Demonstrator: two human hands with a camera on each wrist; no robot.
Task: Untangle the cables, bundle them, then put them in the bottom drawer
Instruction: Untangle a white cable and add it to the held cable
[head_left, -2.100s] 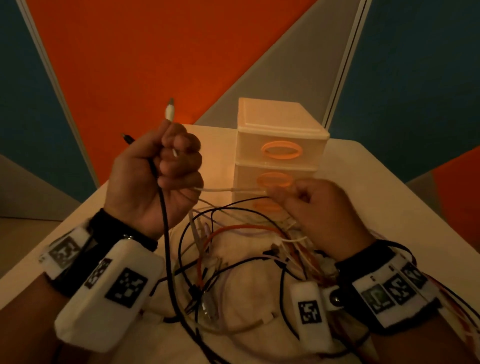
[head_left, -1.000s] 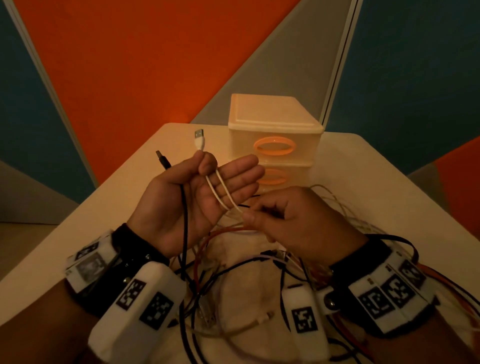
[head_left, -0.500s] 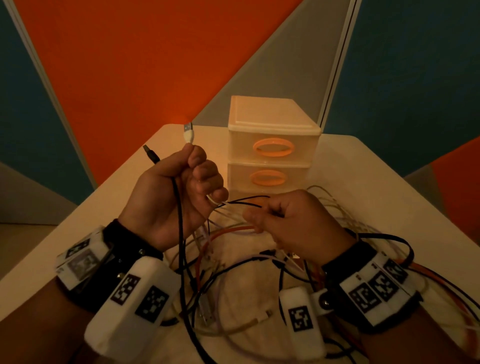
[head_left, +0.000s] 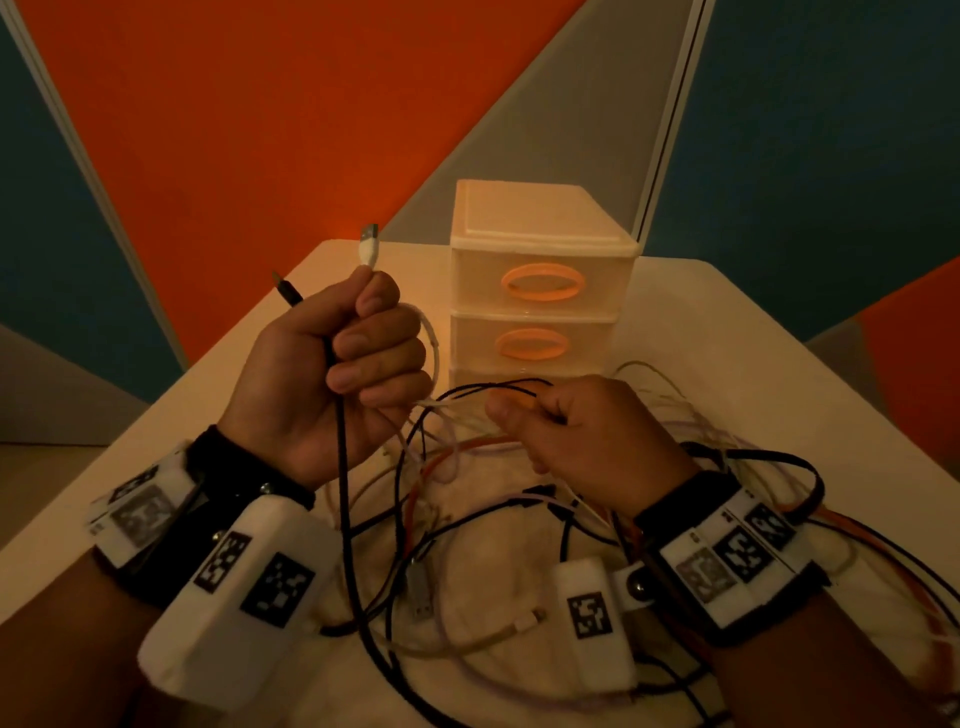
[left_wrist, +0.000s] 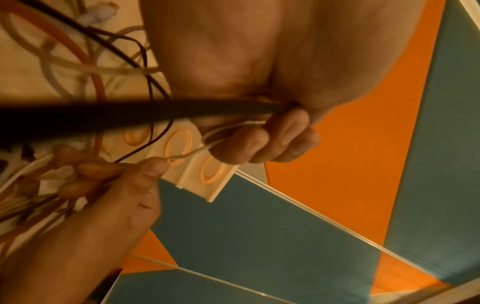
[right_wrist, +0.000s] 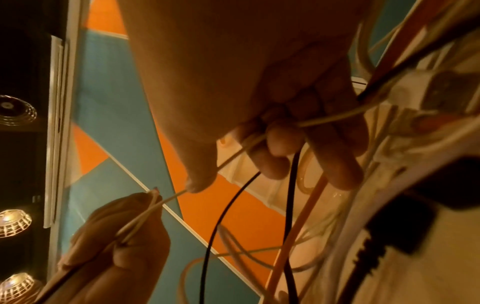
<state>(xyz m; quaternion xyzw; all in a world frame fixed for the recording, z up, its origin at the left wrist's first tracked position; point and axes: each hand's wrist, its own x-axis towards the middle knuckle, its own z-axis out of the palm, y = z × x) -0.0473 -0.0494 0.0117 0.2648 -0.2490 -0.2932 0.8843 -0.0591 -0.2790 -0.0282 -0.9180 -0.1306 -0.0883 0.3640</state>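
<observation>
on the white table (head_left: 779, 332), tangled cables (head_left: 441, 525) lay near its front edge, partly hidden by wrists. left hand (head_left: 332, 384) gripped white cable (head_left: 431, 343) and black cable (head_left: 340, 467); right hand (head_left: 587, 436) pinched the white one, hiding the bottom drawer (head_left: 462, 376).

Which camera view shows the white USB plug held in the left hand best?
The head view: the white USB plug stands clear above the left hand, metal tip up. The left wrist view shows only the white cable leaving the fingers; the right wrist view shows only cable, no plug.
</observation>
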